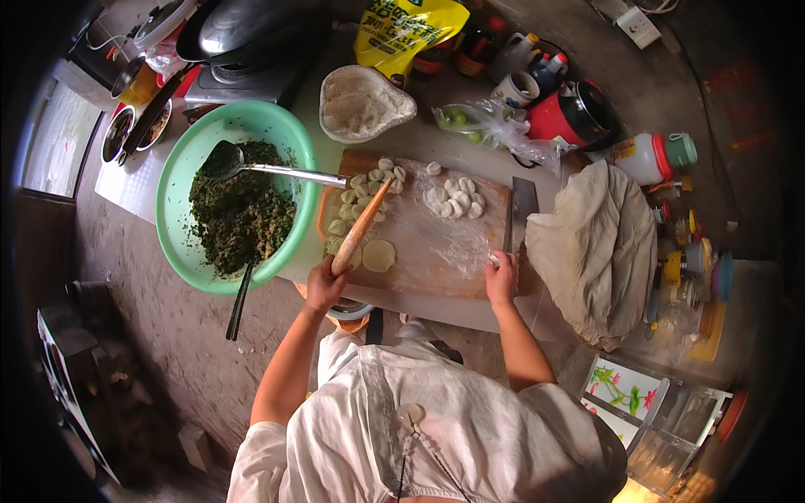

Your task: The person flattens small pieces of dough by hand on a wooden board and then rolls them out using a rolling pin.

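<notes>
My left hand (327,284) grips the lower end of a tapered wooden rolling pin (363,223), which slants up over the left part of a floured wooden board (415,273). A flat round dough wrapper (378,256) lies just right of the pin. Several small greenish dough pieces (347,212) are behind and left of it. My right hand (501,280) is at the board's right side, with a small white dough piece (495,259) between thumb and fingers. Farther back on the board sits a cluster of white dough pieces (462,198). A cleaver (523,204) lies along the right edge.
A green basin (165,236) of chopped filling (236,214) stands left, with a metal ladle (289,173) and dark chopsticks (240,302). Behind the board are a flour bowl (366,104) and bagged green produce (465,121). A cloth-covered mound (594,251) sits right.
</notes>
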Demonstrator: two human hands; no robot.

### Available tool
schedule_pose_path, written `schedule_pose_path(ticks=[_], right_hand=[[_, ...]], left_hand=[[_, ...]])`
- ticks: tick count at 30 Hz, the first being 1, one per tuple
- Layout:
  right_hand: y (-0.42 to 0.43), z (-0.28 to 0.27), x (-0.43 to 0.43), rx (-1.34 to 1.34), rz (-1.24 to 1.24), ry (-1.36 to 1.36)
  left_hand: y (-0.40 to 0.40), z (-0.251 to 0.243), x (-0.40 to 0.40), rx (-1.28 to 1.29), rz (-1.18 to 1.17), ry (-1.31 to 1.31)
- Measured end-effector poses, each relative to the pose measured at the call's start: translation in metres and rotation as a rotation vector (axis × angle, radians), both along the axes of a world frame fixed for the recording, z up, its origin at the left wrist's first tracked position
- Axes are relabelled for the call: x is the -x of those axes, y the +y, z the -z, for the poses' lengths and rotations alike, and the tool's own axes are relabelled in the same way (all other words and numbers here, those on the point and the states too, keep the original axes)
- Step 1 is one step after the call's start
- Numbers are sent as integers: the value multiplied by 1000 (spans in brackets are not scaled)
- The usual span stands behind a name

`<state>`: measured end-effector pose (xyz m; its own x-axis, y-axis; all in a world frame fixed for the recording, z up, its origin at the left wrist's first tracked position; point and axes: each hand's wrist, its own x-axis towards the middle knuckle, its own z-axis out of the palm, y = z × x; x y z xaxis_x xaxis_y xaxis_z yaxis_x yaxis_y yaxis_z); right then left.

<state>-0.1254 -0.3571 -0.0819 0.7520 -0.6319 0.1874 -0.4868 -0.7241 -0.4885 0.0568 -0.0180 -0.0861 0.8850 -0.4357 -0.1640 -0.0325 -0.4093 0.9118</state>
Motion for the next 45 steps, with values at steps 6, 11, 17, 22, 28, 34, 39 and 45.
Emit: schedule_pose_path(ticks=[6,11,17,22,28,34,39,45], right_hand=[[50,12,-41,-85,-279,-122],[42,3,-64,-94,-197,-62],[53,0,-46,-248,-181,-79],[53,-5,-51,-251,-147,-228],[49,-5,-31,-114,-73,-154],[54,-17,-43,-118,-208,-1],[50,6,-42,-67,-169,8],[55,-19,-57,37,-136,44]], left_hand=[[0,21,0,54,10,-35],[2,18,2,-20,-11,13],[1,12,5,-8,-21,-31],[1,11,4,-17,-13,-50],[-1,2,5,15,-25,-36],[-3,-7,4,-48,-14,-33],[0,18,3,10,-26,-73],[3,27,4,25,-51,-38]])
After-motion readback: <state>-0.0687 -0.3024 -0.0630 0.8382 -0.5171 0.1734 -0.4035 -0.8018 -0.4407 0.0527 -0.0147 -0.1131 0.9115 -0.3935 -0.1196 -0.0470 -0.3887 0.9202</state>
